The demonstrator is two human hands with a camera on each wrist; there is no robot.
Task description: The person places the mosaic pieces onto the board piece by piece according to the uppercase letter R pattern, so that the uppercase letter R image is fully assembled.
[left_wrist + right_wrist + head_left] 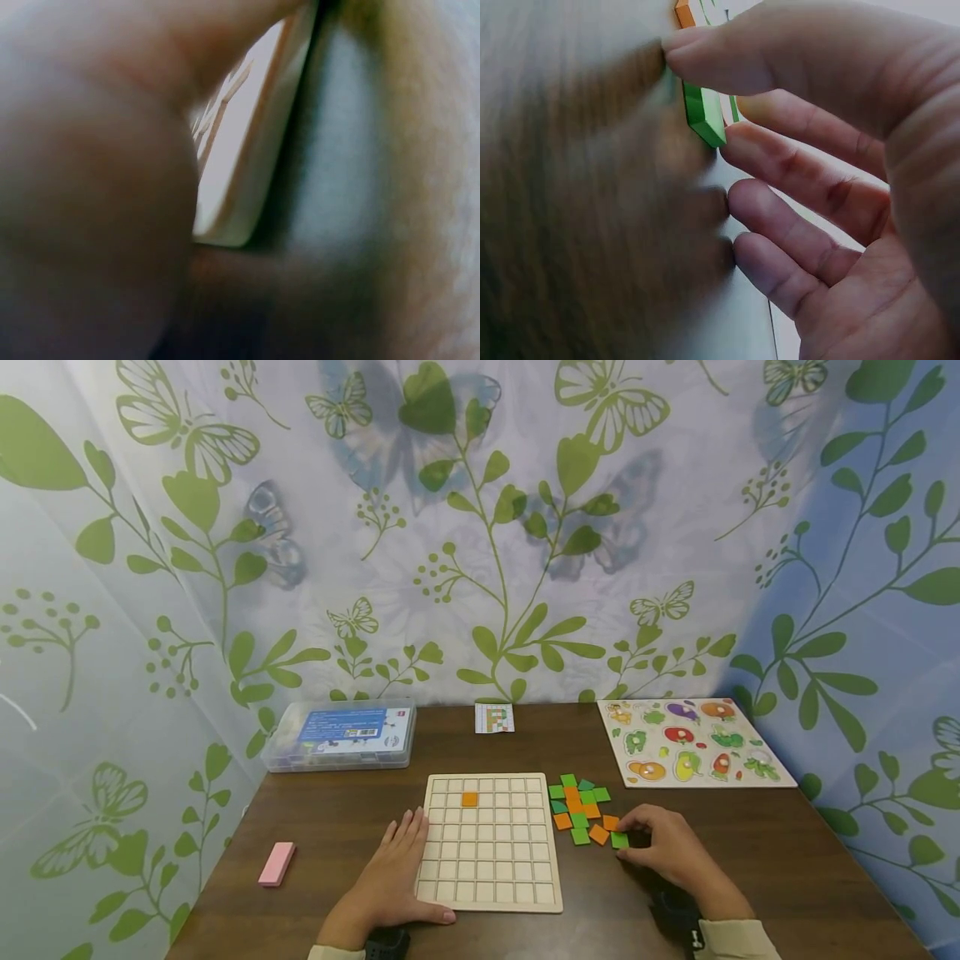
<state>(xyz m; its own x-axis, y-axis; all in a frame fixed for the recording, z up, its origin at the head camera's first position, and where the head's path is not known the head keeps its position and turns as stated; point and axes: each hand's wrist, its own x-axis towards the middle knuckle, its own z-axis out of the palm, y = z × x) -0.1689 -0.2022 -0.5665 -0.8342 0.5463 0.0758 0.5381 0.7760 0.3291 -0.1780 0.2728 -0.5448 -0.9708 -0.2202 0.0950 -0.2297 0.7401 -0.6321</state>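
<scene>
My left hand (393, 872) lies spread along the left side of a pale wooden grid board (486, 871), thumb at its lower left corner. In the left wrist view, a corner of the board shows past the blurred thumb. One orange square tile (469, 799) sits in a cell near the board's top. My right hand (667, 852) rests at the near right end of a loose pile of tiles (576, 806). Its thumb and forefinger stand apart beside a green tile (619, 840). In the right wrist view, that green tile (705, 116) shows between thumb and fingers.
A pink block (277, 864) lies far left. Along the back stand a clear plastic case (341, 735), a small pattern card (494, 718) and a vegetable picture board (693, 742). A patterned curtain (480, 527) hangs behind the dark wooden table (337, 810).
</scene>
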